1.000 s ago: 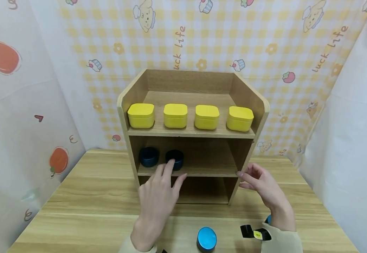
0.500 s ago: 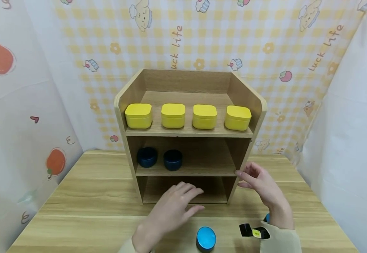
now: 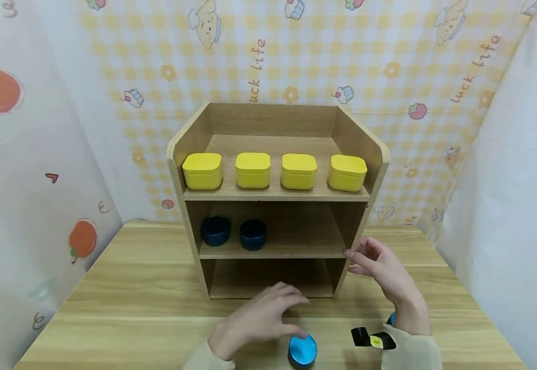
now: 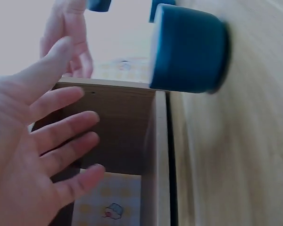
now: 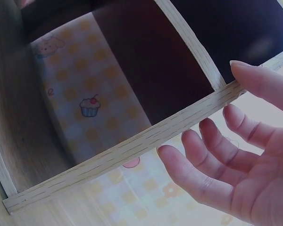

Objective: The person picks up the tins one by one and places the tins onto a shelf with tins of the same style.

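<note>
A small wooden shelf unit [image 3: 273,196] stands on the table. Two dark blue round tins [image 3: 215,230] sit at the left of its middle level. My left hand [image 3: 268,316], fingers spread and relaxed, hovers in front of the bottom level. Its thumb is at the lid of a round blue tin [image 3: 303,351] on the table; whether they touch I cannot tell. That tin [image 4: 191,49] stands apart from the palm in the left wrist view. My right hand [image 3: 384,270] holds the unit's right side panel, thumb on the front edge [image 5: 219,92], fingers along the outside.
Several yellow lidded boxes [image 3: 253,170] line the top level. Another blue tin [image 3: 391,318] is mostly hidden behind the right wrist. A black strap with a yellow label [image 3: 376,341] is at the right cuff. Patterned cloth [image 3: 291,51] hangs behind.
My left hand has left the second dark blue tin on the middle level and moved down and right to the blue tin on the table. The right hand stays at the side panel.
</note>
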Tool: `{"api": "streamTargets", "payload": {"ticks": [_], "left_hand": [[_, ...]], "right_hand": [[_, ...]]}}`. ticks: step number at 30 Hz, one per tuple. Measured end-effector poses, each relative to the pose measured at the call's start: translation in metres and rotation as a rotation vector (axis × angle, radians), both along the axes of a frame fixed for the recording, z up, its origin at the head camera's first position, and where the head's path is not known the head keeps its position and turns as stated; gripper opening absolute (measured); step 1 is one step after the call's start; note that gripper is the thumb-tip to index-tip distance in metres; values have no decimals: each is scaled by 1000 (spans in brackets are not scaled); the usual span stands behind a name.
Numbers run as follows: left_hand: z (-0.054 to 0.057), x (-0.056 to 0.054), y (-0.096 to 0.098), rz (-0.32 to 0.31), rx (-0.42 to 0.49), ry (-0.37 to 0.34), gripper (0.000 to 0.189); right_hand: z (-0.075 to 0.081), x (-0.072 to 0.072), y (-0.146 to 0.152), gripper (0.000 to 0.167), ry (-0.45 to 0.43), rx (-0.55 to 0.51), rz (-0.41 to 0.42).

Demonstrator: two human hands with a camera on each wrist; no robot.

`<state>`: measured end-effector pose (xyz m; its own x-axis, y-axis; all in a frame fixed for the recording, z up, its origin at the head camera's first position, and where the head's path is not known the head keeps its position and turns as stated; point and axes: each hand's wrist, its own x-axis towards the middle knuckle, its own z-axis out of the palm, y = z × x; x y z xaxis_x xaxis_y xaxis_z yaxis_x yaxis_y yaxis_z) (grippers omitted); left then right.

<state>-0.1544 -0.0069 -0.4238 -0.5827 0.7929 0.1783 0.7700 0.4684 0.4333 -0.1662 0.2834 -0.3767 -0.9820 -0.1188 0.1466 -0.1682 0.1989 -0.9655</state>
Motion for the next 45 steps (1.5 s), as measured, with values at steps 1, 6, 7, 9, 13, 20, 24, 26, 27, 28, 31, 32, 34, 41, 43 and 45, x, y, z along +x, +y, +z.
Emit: {"api": "streamTargets", "payload": {"ticks": [1, 6, 7, 9, 13, 20, 24, 26, 27, 28, 31, 32, 34, 41, 43, 45], "left_hand": [[-2, 0, 1, 1, -31, -7, 59], [-11, 1, 3, -25, -129, -86, 68], [-13, 1, 4, -37, -135, -111, 68], [-15, 1, 4, -50, -148, -166, 69], [-18, 1, 5, -59, -176, -227, 64], [-23, 0, 4, -75, -211, -259, 54], [-27, 1, 4, -82, -206, -268, 50], [-28, 1, 5, -92, -200, -265, 48], [-29, 1, 5, -97, -197, -264, 47], [-30, 1, 5, -104, -192, -261, 47], [-30, 0, 6, -118, -184, -253, 46], [-30, 0, 6, -121, -182, -253, 46], [-29, 0, 6, -121, -181, -252, 46], [-25, 0, 5, -104, -178, -268, 49], [-23, 1, 4, -97, -171, -277, 51], [-20, 1, 3, -87, -162, -288, 53]], "right_hand": [[0, 0, 0, 29, -1, 0, 3], [-1, 1, 0, 28, -10, -1, 7], [-1, 1, 0, 28, -11, -2, 6], [-1, 1, 0, 27, -13, -2, 4], [-1, 0, 0, 28, -15, 2, -3], [-1, -2, -1, 30, -11, 0, 3], [-2, -1, 0, 30, -10, 1, 0], [-2, -1, 0, 30, -8, 4, -2], [-2, -1, 0, 30, -8, 8, -3], [-2, -1, 0, 30, -7, 11, -5], [-1, -1, 0, 30, -3, 25, -9], [-1, -1, 0, 30, -3, 27, -10], [-1, -1, 0, 30, -2, 30, -12], [0, 0, -1, 30, -8, 34, -18], [0, 0, 0, 31, -6, 40, -14], [0, 0, 0, 31, -9, 45, -15]]}}
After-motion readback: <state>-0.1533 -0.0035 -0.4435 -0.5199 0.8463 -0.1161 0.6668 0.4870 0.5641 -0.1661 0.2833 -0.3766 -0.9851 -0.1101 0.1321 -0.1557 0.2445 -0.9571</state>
